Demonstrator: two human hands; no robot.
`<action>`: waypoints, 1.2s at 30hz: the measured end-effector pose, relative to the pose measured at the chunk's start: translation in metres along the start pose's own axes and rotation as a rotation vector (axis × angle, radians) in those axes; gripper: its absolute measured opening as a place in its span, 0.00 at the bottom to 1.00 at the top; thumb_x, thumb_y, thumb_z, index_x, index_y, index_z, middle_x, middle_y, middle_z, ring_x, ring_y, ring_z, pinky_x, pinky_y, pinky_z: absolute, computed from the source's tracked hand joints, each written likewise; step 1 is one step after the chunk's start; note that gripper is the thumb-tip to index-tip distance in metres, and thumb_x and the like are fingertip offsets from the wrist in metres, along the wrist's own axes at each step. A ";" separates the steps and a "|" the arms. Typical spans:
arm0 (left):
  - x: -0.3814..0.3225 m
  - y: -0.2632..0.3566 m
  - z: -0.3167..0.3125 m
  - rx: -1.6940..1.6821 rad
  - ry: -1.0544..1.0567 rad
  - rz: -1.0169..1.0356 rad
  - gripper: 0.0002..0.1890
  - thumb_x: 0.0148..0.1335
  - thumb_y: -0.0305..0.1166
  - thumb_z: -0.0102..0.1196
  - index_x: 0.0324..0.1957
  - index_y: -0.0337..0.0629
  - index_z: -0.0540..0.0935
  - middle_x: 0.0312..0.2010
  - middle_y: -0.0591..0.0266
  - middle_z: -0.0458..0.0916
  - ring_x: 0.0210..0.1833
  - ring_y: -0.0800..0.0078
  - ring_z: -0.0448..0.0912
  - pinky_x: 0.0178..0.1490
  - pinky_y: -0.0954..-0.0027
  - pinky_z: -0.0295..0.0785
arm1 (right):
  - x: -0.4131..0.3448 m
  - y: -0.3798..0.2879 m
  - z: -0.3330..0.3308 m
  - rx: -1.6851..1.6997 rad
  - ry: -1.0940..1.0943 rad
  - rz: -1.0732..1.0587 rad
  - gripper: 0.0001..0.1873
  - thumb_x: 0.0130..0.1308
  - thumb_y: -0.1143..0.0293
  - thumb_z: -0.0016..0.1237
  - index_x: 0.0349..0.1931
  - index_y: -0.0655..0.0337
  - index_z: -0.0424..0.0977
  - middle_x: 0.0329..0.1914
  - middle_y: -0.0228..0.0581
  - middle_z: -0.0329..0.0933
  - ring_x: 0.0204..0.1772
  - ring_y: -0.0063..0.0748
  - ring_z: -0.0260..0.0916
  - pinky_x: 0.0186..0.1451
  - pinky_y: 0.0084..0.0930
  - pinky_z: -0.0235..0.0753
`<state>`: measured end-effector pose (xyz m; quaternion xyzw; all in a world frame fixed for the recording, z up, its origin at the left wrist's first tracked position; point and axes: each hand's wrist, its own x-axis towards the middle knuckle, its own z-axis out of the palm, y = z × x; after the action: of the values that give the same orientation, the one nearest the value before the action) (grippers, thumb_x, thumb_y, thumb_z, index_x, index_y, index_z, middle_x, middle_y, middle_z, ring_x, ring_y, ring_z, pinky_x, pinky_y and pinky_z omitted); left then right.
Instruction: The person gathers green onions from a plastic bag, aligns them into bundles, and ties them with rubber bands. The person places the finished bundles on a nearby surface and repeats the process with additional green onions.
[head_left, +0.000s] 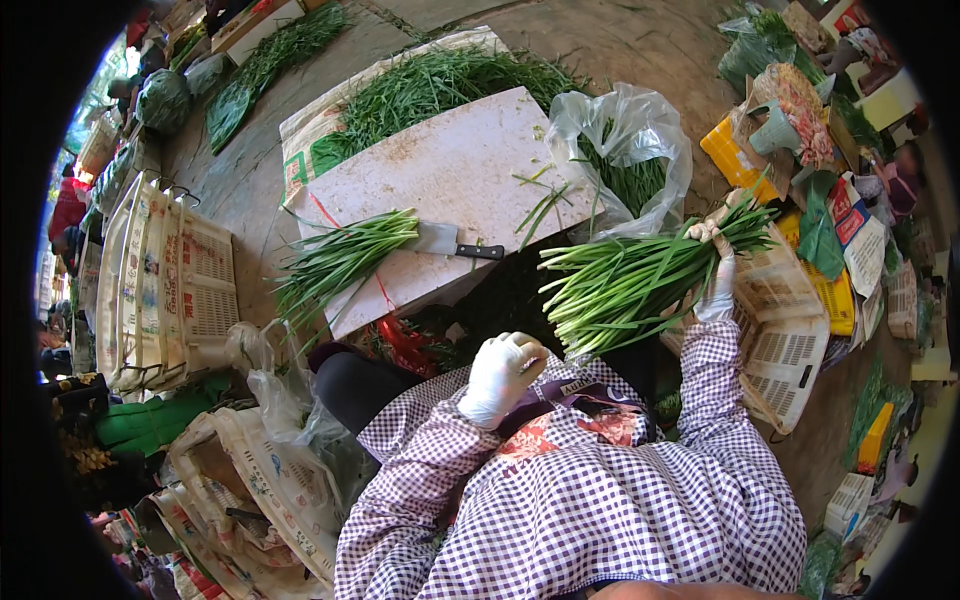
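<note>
My right hand (709, 238), in a thin whitish glove, grips a large bunch of garlic chives (622, 289) by its leafy part, pale cut ends pointing left. My left hand (504, 373), gloved too, is raised before my chest with its fingers curled in and nothing visible in them. In front of me stands a low white board (442, 165), stained and strewn with green scraps. A smaller chive bunch (349, 251) lies on its near left part. The blade of a cleaver (439, 238) touches that bunch's pale ends; its black handle (480, 251) points right.
Behind the board, loose greens (450, 86) are heaped on a woven sack (304, 139). A clear plastic bag (660, 127) of greens stands at the board's right corner. Plastic crates (172, 277) stand left, another crate (784, 337) lies right. Red strips (401, 341) hang below the board.
</note>
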<state>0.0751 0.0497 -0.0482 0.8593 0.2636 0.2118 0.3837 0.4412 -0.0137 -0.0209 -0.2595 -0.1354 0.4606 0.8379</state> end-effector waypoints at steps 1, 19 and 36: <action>0.007 0.007 0.004 -0.006 0.094 0.066 0.09 0.48 0.27 0.67 0.33 0.48 0.84 0.32 0.64 0.82 0.38 0.61 0.79 0.42 0.59 0.73 | 0.000 0.002 0.000 0.005 0.002 0.004 0.07 0.66 0.70 0.54 0.34 0.57 0.70 0.29 0.29 0.71 0.41 0.29 0.70 0.57 0.31 0.72; 0.048 0.018 0.035 0.236 0.233 0.341 0.14 0.47 0.28 0.65 0.38 0.50 0.81 0.34 0.66 0.78 0.38 0.63 0.77 0.41 0.59 0.71 | 0.002 0.025 0.003 0.007 0.040 0.083 0.08 0.65 0.70 0.56 0.34 0.58 0.70 0.29 0.30 0.70 0.42 0.31 0.70 0.57 0.33 0.72; -0.021 -0.043 0.021 -0.087 0.106 -0.128 0.18 0.51 0.29 0.68 0.46 0.43 0.83 0.47 0.55 0.81 0.52 0.57 0.78 0.55 0.63 0.74 | -0.001 0.006 0.010 0.030 0.012 0.065 0.06 0.64 0.71 0.56 0.34 0.58 0.71 0.30 0.30 0.69 0.42 0.30 0.68 0.57 0.32 0.72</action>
<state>0.0584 0.0497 -0.0983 0.8110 0.3283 0.2431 0.4188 0.4322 -0.0088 -0.0157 -0.2540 -0.1151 0.4879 0.8271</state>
